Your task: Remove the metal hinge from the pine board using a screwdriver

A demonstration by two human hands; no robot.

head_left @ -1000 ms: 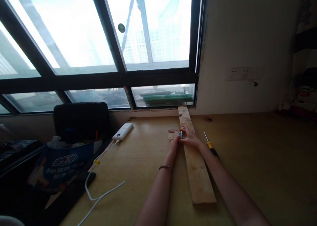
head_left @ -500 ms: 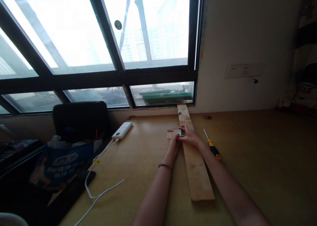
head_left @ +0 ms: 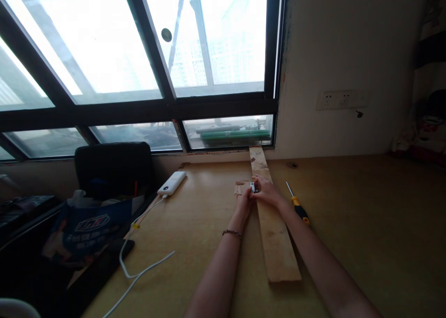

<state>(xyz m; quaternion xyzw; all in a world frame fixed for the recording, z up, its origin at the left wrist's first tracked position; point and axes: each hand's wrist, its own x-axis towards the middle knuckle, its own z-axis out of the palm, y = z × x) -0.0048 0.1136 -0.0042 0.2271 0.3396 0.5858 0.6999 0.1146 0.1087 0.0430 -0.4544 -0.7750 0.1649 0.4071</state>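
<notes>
A long wooden board [head_left: 277, 236] lies lengthwise on the table, its far end by the window. At its left side is a short wood piece [head_left: 240, 187], partly covered by my left hand [head_left: 244, 198]. Both hands meet over the board around a small silvery metal piece with dark holes [head_left: 254, 187], perhaps a hinge. The fingers of my left hand are closed at its near left edge. My right hand [head_left: 265, 190] pinches it from the right, thumb and forefinger curled round it. A screwdriver [head_left: 299, 210] with a yellow and black handle lies right of the board.
A white power bank [head_left: 172, 183] with a white cable [head_left: 121, 257] lies on the table's left part. Beyond that edge are a black chair [head_left: 113, 169] and a blue bag [head_left: 90, 230]. The window and wall bound the table [head_left: 355, 225] at the back.
Almost nothing differs. The board's near end has shifted very slightly to the left, and both hands keep their hold on the small metal piece.
</notes>
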